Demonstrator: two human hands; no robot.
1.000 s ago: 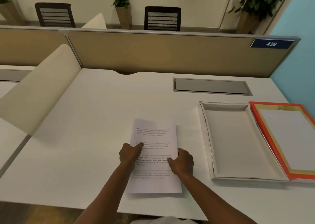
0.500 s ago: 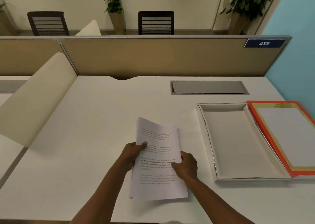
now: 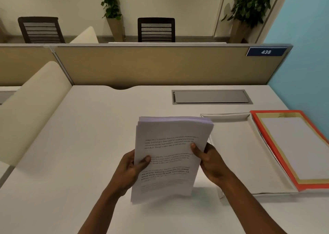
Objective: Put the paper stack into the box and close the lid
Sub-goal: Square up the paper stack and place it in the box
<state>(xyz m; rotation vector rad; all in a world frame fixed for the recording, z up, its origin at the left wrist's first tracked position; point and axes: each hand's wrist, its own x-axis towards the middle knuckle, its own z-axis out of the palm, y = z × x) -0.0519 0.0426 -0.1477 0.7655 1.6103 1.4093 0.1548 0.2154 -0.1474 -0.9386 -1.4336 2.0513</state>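
— Both hands first: what do we see them doing?

— We see our left hand (image 3: pixel 130 171) gripping the left edge of the paper stack (image 3: pixel 169 155), thumb pressed on the printed top sheet and fingers hidden behind. Our right hand (image 3: pixel 209 159) clasps the right edge the same way, thumb on the front, fingers wrapped behind.

— So the stack sits between them?

— Yes, we hold it between the two hands, lifted off the tabletop (image 3: pixel 89 144) and tilted, its upper edge leaning away from us so that the sheet edges show along the top. Its lower end is blurred.

— And where is the box?

— We find the box (image 3: pixel 249 162) lying open on the tabletop just to the right of our right hand, a shallow white tray. The stack's upper right corner overlaps the box's near-left part in our view, though we cannot tell how high above it the paper hangs.

— The lid?

— We see the lid (image 3: pixel 292 148), orange-bordered with a gold band and white centre, lying flat beside the box on its right side, touching it along the shared edge.
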